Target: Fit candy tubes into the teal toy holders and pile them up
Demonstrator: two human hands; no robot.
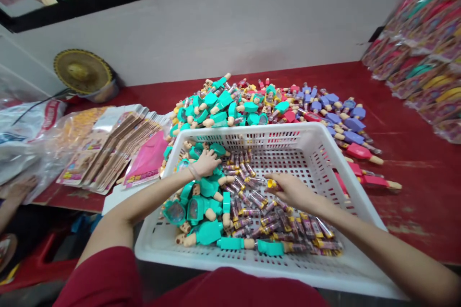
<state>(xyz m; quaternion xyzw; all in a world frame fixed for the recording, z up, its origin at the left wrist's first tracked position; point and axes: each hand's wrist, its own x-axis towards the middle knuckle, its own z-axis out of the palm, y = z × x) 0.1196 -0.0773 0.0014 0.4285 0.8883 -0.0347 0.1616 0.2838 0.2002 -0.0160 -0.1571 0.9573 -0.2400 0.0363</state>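
Observation:
A white plastic basket [248, 263] stands in front of me. In its left part lie teal toy pieces [209, 232] with beige ends; small clear tubes with yellow caps [259, 196] fill the middle and front right. My left hand [206, 162] rests over the teal pieces at the basket's back left, fingers spread and palm down. Over the tubes, my right hand [288, 188] has its thumb and fingers closed round a tube whose yellow end [272, 183] shows at the fingertips.
Behind the basket, teal, red and purple pieces [230, 105] are heaped on the red table [414, 153]. Printed cards [111, 148] and a pink packet [147, 156] lie left. Bagged goods [425, 57] are stacked right. Another person's hand [21, 187] shows far left.

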